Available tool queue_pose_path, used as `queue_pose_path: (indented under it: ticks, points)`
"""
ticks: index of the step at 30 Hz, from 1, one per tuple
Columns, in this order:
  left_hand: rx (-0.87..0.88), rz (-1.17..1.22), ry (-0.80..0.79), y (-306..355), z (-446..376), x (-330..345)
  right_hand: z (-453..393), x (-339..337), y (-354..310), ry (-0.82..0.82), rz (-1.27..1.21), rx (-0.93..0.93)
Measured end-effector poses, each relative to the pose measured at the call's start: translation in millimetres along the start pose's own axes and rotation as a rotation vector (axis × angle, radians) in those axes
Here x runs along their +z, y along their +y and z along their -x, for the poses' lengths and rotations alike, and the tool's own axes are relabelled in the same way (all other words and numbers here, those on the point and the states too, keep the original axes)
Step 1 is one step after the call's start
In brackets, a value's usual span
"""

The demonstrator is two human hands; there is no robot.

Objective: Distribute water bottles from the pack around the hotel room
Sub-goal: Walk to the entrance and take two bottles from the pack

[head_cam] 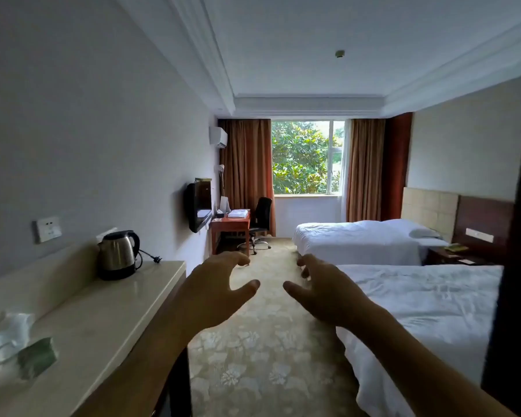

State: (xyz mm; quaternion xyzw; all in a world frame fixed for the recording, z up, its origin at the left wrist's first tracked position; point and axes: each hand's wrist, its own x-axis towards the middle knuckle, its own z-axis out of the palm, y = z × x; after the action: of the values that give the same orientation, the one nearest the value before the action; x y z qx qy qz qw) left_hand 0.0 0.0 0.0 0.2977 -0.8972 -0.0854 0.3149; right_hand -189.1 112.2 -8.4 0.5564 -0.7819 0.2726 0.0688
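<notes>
Water bottles: a blurred clear-plastic bundle with a green label [27, 353] lies at the near end of the table [109, 311], at the lower left edge of view; it appears to be the pack, though individual bottles cannot be made out.
Left hand [211, 293]: raised over the carpet beside the table's edge, fingers spread and curved, holding nothing.
Right hand [328, 291]: level with the left, equally spread and empty, near bed [433, 311] just beyond it.
Kettle [118, 254]: upright further along the table, cord unplugged.
Probable stations: desk [230, 224] by the window, nightstand [451, 255] between the beds.
Step in hand: judged, fetching bottles; turn back toward the pack and grip each bottle by its body.
</notes>
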Motion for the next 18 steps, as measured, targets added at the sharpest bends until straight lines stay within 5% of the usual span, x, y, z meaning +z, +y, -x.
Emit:
queue_pose_path:
  ticks: [18]
  points:
    - [-0.009, 0.067, -0.062, -123, -288, 191, -302, 126, 167, -0.048, 0.011, 0.066]
